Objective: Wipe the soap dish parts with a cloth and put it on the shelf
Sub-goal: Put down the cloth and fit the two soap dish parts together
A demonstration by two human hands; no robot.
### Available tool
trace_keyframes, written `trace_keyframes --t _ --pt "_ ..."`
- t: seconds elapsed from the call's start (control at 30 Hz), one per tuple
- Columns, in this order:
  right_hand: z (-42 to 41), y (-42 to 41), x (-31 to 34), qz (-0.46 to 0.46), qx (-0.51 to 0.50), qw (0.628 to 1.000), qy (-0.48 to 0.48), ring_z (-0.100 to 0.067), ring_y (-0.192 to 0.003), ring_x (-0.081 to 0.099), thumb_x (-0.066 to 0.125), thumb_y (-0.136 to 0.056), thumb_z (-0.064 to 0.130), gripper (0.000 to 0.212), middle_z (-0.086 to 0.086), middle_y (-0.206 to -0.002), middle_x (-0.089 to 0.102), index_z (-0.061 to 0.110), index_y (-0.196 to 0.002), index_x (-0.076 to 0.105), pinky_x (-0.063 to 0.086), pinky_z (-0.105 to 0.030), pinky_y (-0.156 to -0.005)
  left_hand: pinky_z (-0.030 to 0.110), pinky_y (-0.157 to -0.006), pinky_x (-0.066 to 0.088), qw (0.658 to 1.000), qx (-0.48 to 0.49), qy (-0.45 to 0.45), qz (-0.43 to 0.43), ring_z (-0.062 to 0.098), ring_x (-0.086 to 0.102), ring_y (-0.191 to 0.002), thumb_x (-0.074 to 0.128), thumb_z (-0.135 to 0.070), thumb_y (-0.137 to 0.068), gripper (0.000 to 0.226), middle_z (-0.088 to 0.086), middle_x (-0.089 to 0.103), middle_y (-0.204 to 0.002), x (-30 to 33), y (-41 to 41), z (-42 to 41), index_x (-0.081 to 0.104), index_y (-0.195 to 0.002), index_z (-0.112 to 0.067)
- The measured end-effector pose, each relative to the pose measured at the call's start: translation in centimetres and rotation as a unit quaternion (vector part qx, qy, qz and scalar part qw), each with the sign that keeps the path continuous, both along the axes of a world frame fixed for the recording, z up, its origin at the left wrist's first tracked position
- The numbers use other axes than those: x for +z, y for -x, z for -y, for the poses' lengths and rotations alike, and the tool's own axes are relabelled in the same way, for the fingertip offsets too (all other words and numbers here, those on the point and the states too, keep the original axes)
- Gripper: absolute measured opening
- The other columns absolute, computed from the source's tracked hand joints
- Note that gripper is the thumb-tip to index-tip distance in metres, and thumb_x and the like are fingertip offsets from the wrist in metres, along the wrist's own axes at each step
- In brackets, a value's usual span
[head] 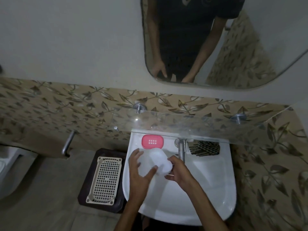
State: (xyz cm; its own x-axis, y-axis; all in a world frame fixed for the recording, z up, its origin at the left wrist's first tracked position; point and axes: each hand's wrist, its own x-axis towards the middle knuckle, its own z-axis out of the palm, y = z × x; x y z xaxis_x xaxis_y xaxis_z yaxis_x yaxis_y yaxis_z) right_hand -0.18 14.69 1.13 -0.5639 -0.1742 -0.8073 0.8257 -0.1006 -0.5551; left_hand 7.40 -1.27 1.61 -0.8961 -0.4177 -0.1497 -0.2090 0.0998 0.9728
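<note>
Over the white sink (pixel 208 189), my left hand (pixel 139 179) cups a pale translucent soap dish part (pixel 144 164), fingers spread around its edge. My right hand (pixel 179 172) grips a bunched white cloth (pixel 162 161) and presses it against that part. Blur and the matching pale colours hide where cloth and part meet. A pink soap dish part (pixel 152 141) with a small drain grid lies flat on the sink's back left rim. The glass shelf (pixel 216 129) hangs just above the sink's back edge on two chrome mounts.
A chrome tap (pixel 181 149) stands at the sink's back centre, close to my right hand. A dark striped cloth (pixel 205 148) lies on the rim under the shelf. A beige perforated basket (pixel 105 177) sits on a dark stand left of the sink. A mirror (pixel 250 55) hangs above.
</note>
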Motion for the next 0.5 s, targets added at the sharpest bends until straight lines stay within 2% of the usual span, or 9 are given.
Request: trace_keyframes --t 0.07,0.1,0.13,0.2,0.27,0.33,0.4,0.43,0.5 --pt "0.8 0.3 0.0 0.009 0.004 0.999 0.037 -0.029 -0.084 0.067 0.057 -0.094 0.022 0.009 -0.014 -0.095 0.068 0.014 -0.09 0.06 0.056 -0.035 -0.067 0.042 -0.117 0.045 0.965 0.051 -0.241 0.084 0.012 0.055 -0.138 0.083 -0.028 -0.072 0.081 0.0 0.059 -0.148 -0.1 0.4 1.3 0.052 -0.147 -0.022" --pt "1.3 0.4 -0.1 0.017 0.016 0.998 0.056 -0.03 -0.084 0.066 0.057 -0.094 0.022 0.01 -0.013 -0.094 0.068 0.014 -0.09 0.06 0.055 -0.035 -0.066 0.049 -0.116 0.046 0.941 0.036 -0.319 0.108 0.021 0.058 -0.136 0.081 -0.027 -0.075 0.08 0.006 0.063 -0.145 -0.4 0.6 1.9 0.052 -0.149 -0.018" --pt "1.9 0.4 -0.1 0.024 0.033 0.997 0.07 -0.03 -0.084 0.066 0.057 -0.095 0.022 0.01 -0.012 -0.094 0.067 0.014 -0.09 0.061 0.055 -0.035 -0.065 0.053 -0.115 0.046 0.928 0.004 -0.353 0.117 0.029 0.06 -0.135 0.08 -0.029 -0.078 0.077 0.012 0.065 -0.143 -0.7 0.7 2.4 0.053 -0.149 -0.015" --pt "3.0 0.6 -0.3 0.032 0.067 0.993 0.086 -0.031 -0.087 0.066 0.055 -0.096 0.022 0.012 -0.012 -0.095 0.067 0.015 -0.09 0.062 0.054 -0.034 -0.065 0.055 -0.114 0.045 0.925 -0.05 -0.36 0.108 0.035 0.061 -0.133 0.081 -0.032 -0.079 0.074 0.017 0.067 -0.14 -1.0 0.7 3.1 0.057 -0.146 -0.013" --pt "3.5 1.3 -0.2 0.031 0.097 0.991 0.086 -0.031 -0.09 0.066 0.053 -0.098 0.024 0.014 -0.012 -0.099 0.067 0.016 -0.091 0.062 0.055 -0.035 -0.067 0.056 -0.113 0.046 0.928 -0.042 -0.358 0.095 0.038 0.063 -0.13 0.085 -0.031 -0.075 0.073 0.02 0.068 -0.137 -1.2 0.9 3.2 0.061 -0.142 -0.013" --pt "3.9 2.4 0.0 0.017 0.135 0.989 0.051 -0.028 -0.089 0.069 0.053 -0.101 0.032 0.024 -0.012 -0.101 0.072 0.015 -0.095 0.069 0.056 -0.033 -0.069 0.056 -0.11 0.047 0.93 0.009 -0.359 0.082 0.04 0.064 -0.127 0.089 -0.023 -0.068 0.074 0.024 0.068 -0.135 -1.4 1.3 3.6 0.065 -0.137 -0.011" --pt "4.5 3.7 -0.1 -0.051 0.183 0.979 -0.075 -0.026 -0.09 0.071 0.057 -0.101 0.035 0.033 -0.014 -0.108 0.077 0.009 -0.115 0.073 0.055 -0.03 -0.071 0.057 -0.106 0.05 0.928 0.06 -0.36 0.075 0.043 0.064 -0.125 0.089 -0.013 -0.066 0.074 0.026 0.067 -0.134 -1.7 1.4 4.1 0.064 -0.136 -0.008" --pt "5.0 4.3 -0.4 -0.117 0.216 0.952 -0.184 -0.026 -0.096 0.07 0.062 -0.099 0.032 0.037 -0.013 -0.116 0.075 0.007 -0.126 0.069 0.054 -0.03 -0.076 0.053 -0.101 0.056 0.929 0.077 -0.354 0.072 0.042 0.066 -0.123 0.088 -0.01 -0.068 0.071 0.024 0.069 -0.132 -1.8 1.4 4.5 0.064 -0.135 -0.009" --pt "6.0 5.7 -0.7 -0.268 0.314 0.822 -0.393 -0.026 -0.12 0.063 0.071 -0.092 0.024 0.05 -0.008 -0.133 0.066 0.011 -0.139 0.058 0.052 -0.031 -0.094 0.041 -0.085 0.063 0.932 0.092 -0.345 0.066 0.035 0.072 -0.116 0.085 -0.008 -0.071 0.065 0.017 0.073 -0.128 -1.8 1.2 4.9 0.066 -0.133 -0.014"
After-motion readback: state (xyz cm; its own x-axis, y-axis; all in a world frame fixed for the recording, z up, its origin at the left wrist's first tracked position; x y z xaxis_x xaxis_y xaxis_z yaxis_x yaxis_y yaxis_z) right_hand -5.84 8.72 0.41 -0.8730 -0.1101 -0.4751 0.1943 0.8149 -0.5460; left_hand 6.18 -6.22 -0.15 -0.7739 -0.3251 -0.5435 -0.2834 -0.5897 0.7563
